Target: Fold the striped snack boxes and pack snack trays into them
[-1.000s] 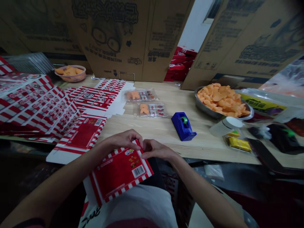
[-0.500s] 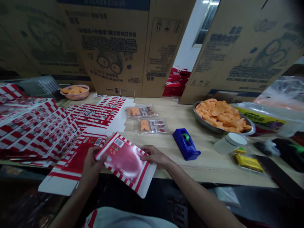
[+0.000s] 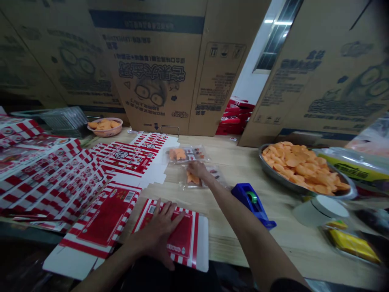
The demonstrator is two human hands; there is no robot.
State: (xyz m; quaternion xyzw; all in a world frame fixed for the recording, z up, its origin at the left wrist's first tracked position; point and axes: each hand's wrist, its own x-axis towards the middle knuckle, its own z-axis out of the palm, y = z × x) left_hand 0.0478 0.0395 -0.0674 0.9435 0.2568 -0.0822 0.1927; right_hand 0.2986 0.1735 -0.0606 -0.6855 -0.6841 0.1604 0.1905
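My left hand (image 3: 162, 229) lies with fingers spread on a red-and-white striped flat carton (image 3: 185, 233) at the table's front edge. The carton has a white flap at its right end. Farther forward, my right hand (image 3: 197, 168) has its fingers bent down onto a clear plastic packet (image 3: 214, 173) of orange pieces and small printed items; its fingertips are partly hidden. A second clear packet (image 3: 179, 154) lies just behind it. Left of my left hand rests another flat carton (image 3: 105, 215).
Stacked striped cartons (image 3: 45, 178) fill the left side. A blue tape dispenser (image 3: 251, 205) stands beside my right forearm. Farther right are a metal bowl of orange pieces (image 3: 300, 164), a white-lidded jar (image 3: 322, 211) and a yellow packet (image 3: 354, 243). Cardboard boxes (image 3: 158, 73) stand behind.
The striped carton, held in both hands before, now lies down under my spread left hand. My right hand has left it and moved forward to the nearer clear packet. The view has shifted.
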